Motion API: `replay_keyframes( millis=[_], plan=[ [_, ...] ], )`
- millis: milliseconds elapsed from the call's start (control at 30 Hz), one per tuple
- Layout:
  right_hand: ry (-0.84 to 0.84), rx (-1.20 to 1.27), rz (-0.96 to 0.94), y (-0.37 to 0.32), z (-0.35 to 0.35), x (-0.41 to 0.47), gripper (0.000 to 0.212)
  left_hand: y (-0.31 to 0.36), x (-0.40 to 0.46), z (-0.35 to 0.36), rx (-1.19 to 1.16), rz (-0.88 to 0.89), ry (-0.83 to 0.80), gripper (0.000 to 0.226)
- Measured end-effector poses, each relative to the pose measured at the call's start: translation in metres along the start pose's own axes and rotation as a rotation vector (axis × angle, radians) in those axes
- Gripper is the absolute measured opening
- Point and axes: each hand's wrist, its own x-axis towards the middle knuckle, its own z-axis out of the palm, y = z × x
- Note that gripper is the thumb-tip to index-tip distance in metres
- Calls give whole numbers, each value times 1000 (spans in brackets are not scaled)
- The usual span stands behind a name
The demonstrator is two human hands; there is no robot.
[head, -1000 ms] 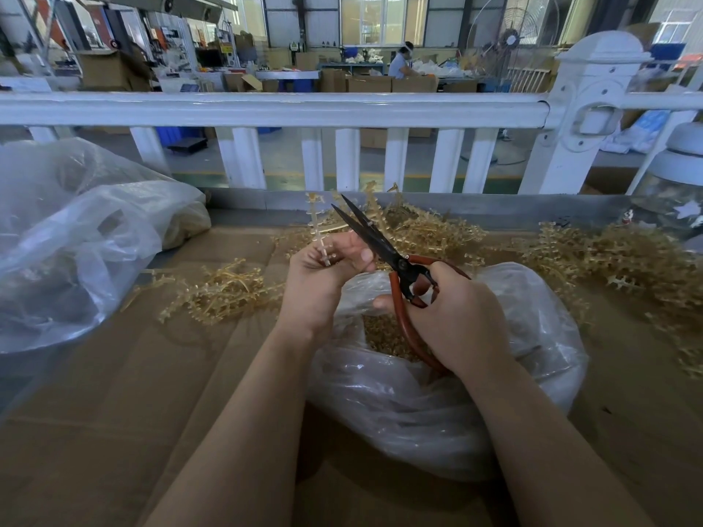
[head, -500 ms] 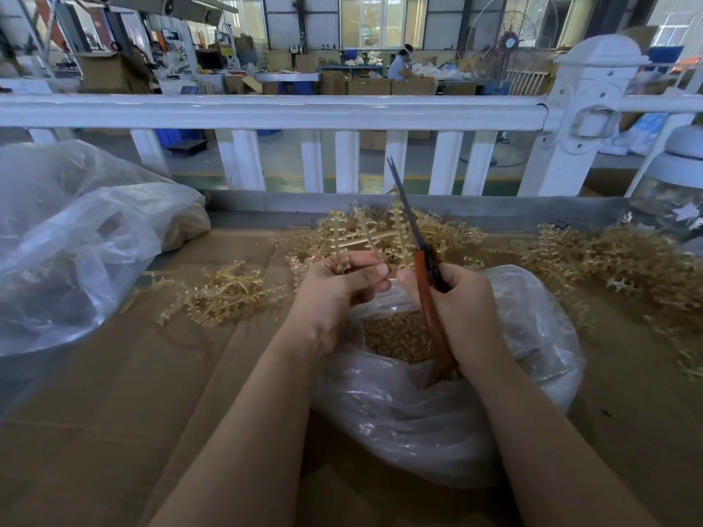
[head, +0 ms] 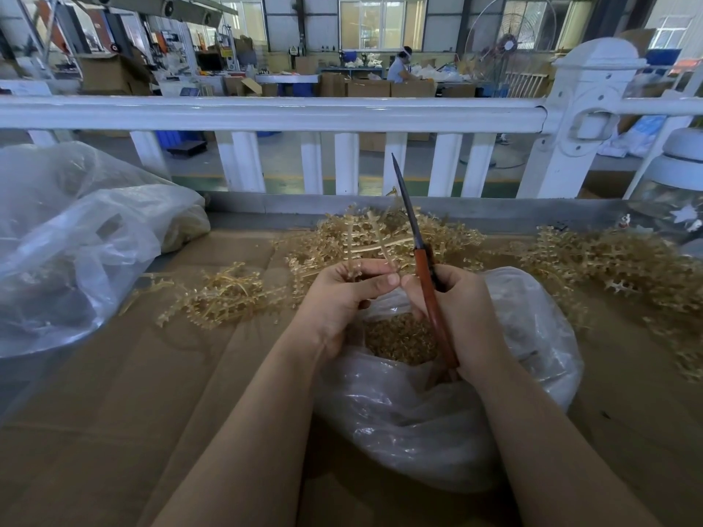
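Scissors [head: 419,256] swung upright, right hand [head: 469,317] fingers clamped on them, left hand [head: 342,298] fingers pinching sprue [head: 381,248], bag [head: 418,431] (gold bits [head: 399,336], probably)

The scissors [head: 423,262] have rust-red handles and a dark grey blade. The sprue frame [head: 374,243] is translucent pale gold, as are the heaps of branched sprues [head: 608,260]. The plastic bag [head: 418,431] is clear with whitish glints, its small pieces [head: 399,336] golden brown, the cardboard [head: 133,412] plain brown and the railing [head: 266,112] white.
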Motion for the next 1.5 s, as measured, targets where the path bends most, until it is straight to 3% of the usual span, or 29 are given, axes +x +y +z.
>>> replay_keyframes(
  millis=[133, 267, 567, 867, 1067, 1200, 1400, 1500],
  plan=[
    [-7, -2, 3, 0, -1, 0, 27, 1, -1, -4, -67, 12, -66, 17],
    [-10, -26, 7, 1, -1, 0, 27, 4, -1, -13, -183, 10, -26, 39],
    [-6, -104, -40, 2, 0, -2, 21, 1, 3, -8, -189, 74, 79, 19],
    [0, -234, -67, 5, 0, 0, 19, 0, 5, -5, -235, 140, 104, 20],
    [18, -543, -192, 7, 0, -8, 41, 3, 5, -8, -309, 230, 242, 15],
    [22, -704, -277, 8, 1, -9, 46, 5, 4, -8, -274, 274, 255, 11],
    [90, -835, -262, 9, -1, -7, 60, 6, 1, -8, -333, 270, 224, 24],
    [79, -859, -271, 9, -1, -7, 60, 5, 1, -9, -334, 248, 193, 19]
  ],
)
